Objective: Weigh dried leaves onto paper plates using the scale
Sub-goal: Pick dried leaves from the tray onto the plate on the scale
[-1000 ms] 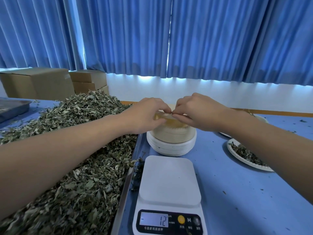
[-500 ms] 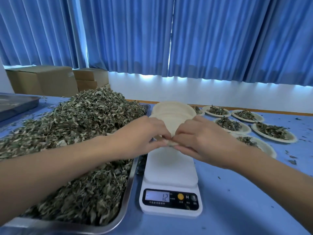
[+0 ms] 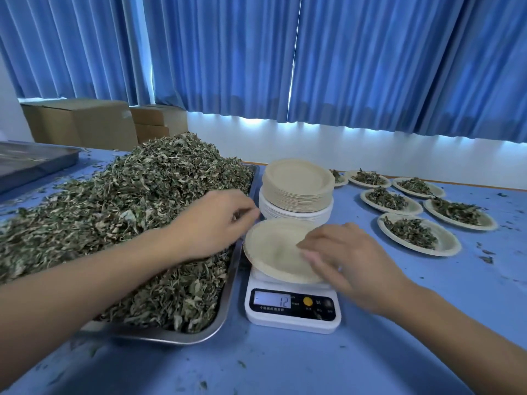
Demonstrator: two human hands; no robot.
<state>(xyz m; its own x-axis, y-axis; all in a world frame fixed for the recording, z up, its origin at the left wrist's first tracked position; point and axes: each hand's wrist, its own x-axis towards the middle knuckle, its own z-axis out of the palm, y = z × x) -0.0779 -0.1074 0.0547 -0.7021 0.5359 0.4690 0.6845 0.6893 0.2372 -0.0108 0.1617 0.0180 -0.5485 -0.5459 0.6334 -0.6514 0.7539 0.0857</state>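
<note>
Centring the empty paper plate (image 3: 273,249) on the scale (image 3: 293,317) with right hand (image 3: 345,260), fingers laid nearly straight on its near rim, pinching nothing. Lift clear before trusting the 12 on the display (image 3: 272,300); zero if needed. Reach left hand (image 3: 216,223), loosely curled and empty over the dried leaves (image 3: 122,212) heaped in the tray (image 3: 171,336) alongside, for small pinches, dropping them mid-plate.

One scale (image 3: 292,312), two trays (image 3: 171,336), one plate stack (image 3: 296,195).
One empty plate (image 3: 273,249) under the right hand (image 3: 350,260); six filled plates (image 3: 419,236) to its right.
</note>
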